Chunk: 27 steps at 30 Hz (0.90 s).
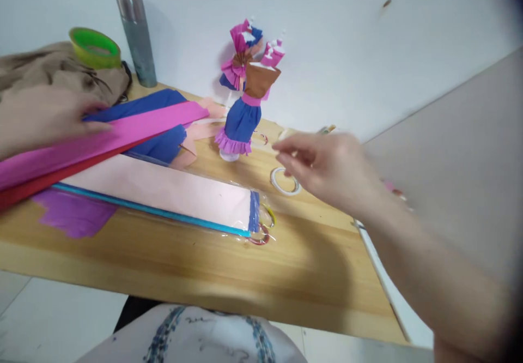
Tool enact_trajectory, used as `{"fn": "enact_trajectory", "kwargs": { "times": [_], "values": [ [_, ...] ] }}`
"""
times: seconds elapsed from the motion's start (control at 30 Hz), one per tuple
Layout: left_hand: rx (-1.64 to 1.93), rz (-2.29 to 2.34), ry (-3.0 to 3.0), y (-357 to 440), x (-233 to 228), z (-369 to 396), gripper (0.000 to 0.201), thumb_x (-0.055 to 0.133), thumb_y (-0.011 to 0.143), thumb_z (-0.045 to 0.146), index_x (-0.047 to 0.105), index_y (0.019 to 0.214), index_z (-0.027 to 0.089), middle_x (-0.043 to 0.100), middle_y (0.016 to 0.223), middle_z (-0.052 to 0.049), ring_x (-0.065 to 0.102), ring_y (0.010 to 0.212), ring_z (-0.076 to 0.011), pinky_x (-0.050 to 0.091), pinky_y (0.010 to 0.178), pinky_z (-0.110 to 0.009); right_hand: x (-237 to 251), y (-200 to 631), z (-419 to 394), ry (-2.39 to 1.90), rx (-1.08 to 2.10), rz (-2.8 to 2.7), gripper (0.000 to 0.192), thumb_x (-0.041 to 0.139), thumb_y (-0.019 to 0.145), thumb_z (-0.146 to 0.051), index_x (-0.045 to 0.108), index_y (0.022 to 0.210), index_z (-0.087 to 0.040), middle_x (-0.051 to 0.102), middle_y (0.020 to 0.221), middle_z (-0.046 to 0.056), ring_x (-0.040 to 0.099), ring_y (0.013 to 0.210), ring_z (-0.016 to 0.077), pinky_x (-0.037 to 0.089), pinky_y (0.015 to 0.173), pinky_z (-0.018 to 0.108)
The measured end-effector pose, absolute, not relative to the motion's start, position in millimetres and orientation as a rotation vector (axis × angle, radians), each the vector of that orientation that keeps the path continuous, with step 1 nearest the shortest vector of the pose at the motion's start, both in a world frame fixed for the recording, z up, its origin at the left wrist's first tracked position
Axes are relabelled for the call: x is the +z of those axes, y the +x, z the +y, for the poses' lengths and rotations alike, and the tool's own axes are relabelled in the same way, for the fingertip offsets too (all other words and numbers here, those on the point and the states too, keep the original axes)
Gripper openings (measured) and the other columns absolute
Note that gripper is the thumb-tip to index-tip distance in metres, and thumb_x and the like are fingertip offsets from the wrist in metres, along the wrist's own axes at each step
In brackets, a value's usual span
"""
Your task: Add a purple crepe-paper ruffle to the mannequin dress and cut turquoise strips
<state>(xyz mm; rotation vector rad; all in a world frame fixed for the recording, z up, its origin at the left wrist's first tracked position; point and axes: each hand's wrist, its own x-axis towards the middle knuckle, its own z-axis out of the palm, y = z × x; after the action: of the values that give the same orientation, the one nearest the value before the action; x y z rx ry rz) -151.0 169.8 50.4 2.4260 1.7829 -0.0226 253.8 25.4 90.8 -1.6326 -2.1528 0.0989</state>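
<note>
My left hand (44, 116) rests on a stack of folded crepe paper at the left, its fingers lying on the pink strip (122, 137) above a red strip (36, 186) and a blue sheet (159, 123). My right hand (327, 167) hovers over the wooden table (286, 276) with fingers loosely curled and empty, just above a white tape ring (281, 183). A paper doll (243, 115) in a blue skirt with a pink frill stands upright between the hands, near the wall. A second paper doll (239, 63) stands behind it.
A clear packet of pale pink and blue paper (171, 194) lies in the table's middle, with purple paper (73, 216) at its left. A grey flask (137, 36), a green tape roll (93, 47) and brown cloth (49, 74) sit at the back left.
</note>
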Motion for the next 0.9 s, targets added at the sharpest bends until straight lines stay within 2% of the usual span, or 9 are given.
{"fn": "enact_trajectory", "kwargs": {
  "times": [0.07, 0.13, 0.23, 0.3, 0.4, 0.53, 0.6, 0.7, 0.9],
  "values": [
    [-0.054, 1.454, 2.535, -100.2, 45.7, 140.5, 0.053, 0.047, 0.091, 0.048, 0.054, 0.135, 0.019, 0.063, 0.128, -0.004, 0.056, 0.113, -0.0252, 0.039, 0.104, -0.039, 51.1, 287.7, 10.0, -1.765, 0.526, -1.952, 0.011, 0.062, 0.081, -0.024, 0.072, 0.085, -0.020, 0.069, 0.065, 0.003, 0.062, 0.051, 0.0166, 0.045, 0.054, 0.030],
    [-0.005, 0.921, 2.614, -51.4, 35.4, 107.0, 0.063, 0.056, 0.087, 0.034, 0.040, 0.145, 0.014, 0.049, 0.147, -0.010, 0.046, 0.131, -0.0276, 0.033, 0.110, -0.041, 15.0, 307.9, -5.8, -1.899, 0.823, -1.694, 0.011, 0.064, 0.076, -0.026, 0.070, 0.079, -0.017, 0.066, 0.057, 0.002, 0.060, 0.046, 0.0162, 0.043, 0.049, 0.028],
    [-0.020, 0.516, 2.696, -3.0, 15.2, 74.1, 0.075, 0.063, 0.079, 0.019, 0.035, 0.147, 0.014, 0.043, 0.151, -0.016, 0.038, 0.138, -0.0298, 0.027, 0.115, -0.044, -20.3, 312.2, -29.4, -1.840, 1.198, -1.403, 0.019, 0.071, 0.070, -0.033, 0.069, 0.074, -0.015, 0.067, 0.059, 0.002, 0.055, 0.043, 0.0115, 0.042, 0.047, 0.026],
    [-0.005, 0.461, 2.723, 12.7, 5.7, 68.1, 0.077, 0.063, 0.075, 0.014, 0.034, 0.147, 0.011, 0.044, 0.149, -0.018, 0.042, 0.135, -0.0318, 0.030, 0.112, -0.044, -31.6, 304.9, -41.0, -1.769, 1.322, -1.299, 0.023, 0.074, 0.068, -0.036, 0.071, 0.074, -0.014, 0.064, 0.056, 0.000, 0.048, 0.040, 0.0082, 0.037, 0.042, 0.023],
    [-0.022, 0.504, 2.740, 23.0, 2.3, 70.8, 0.076, 0.062, 0.076, 0.016, 0.034, 0.146, 0.009, 0.049, 0.139, -0.019, 0.048, 0.125, -0.0328, 0.035, 0.106, -0.044, -38.9, 293.1, -46.9, -1.693, 1.410, -1.262, 0.026, 0.075, 0.068, -0.039, 0.074, 0.075, -0.014, 0.057, 0.052, -0.003, 0.040, 0.039, 0.0055, 0.029, 0.039, 0.021],
    [-0.024, 0.514, 2.724, 24.9, 4.5, 73.1, 0.066, 0.054, 0.086, 0.027, 0.031, 0.147, 0.014, 0.056, 0.127, -0.015, 0.056, 0.111, -0.0295, 0.042, 0.096, -0.041, -41.9, 286.2, -37.9, -1.544, 1.417, -1.284, 0.029, 0.079, 0.067, -0.043, 0.076, 0.074, -0.015, 0.059, 0.055, -0.002, 0.045, 0.049, 0.0069, 0.032, 0.045, 0.021],
    [0.001, 0.520, 2.734, 23.2, 3.0, 73.7, 0.068, 0.052, 0.089, 0.030, 0.026, 0.149, 0.015, 0.056, 0.129, -0.015, 0.056, 0.114, -0.0299, 0.041, 0.096, -0.041, -40.4, 284.2, -31.0, -1.487, 1.473, -1.301, 0.029, 0.078, 0.069, -0.043, 0.076, 0.075, -0.015, 0.058, 0.053, -0.002, 0.045, 0.048, 0.0072, 0.030, 0.044, 0.020],
    [0.018, 0.512, 2.746, 21.9, -0.3, 78.1, 0.078, 0.056, 0.085, 0.030, 0.020, 0.152, 0.016, 0.053, 0.136, -0.017, 0.053, 0.122, -0.0324, 0.039, 0.101, -0.043, -36.1, 280.7, -22.0, -1.459, 1.616, -1.348, 0.022, 0.073, 0.073, -0.038, 0.075, 0.077, -0.016, 0.056, 0.050, -0.004, 0.035, 0.037, 0.0044, 0.021, 0.036, 0.019],
    [-0.061, 0.590, 2.658, 29.8, 11.1, 88.2, 0.078, 0.061, 0.080, 0.035, 0.031, 0.150, 0.020, 0.061, 0.132, -0.014, 0.058, 0.118, -0.0341, 0.043, 0.098, -0.043, -38.1, 275.3, -13.9, -1.449, 1.557, -1.116, 0.018, 0.081, 0.059, -0.031, 0.073, 0.066, -0.016, 0.062, 0.054, -0.002, 0.039, 0.037, 0.0038, 0.025, 0.033, 0.017]
  ]
}}
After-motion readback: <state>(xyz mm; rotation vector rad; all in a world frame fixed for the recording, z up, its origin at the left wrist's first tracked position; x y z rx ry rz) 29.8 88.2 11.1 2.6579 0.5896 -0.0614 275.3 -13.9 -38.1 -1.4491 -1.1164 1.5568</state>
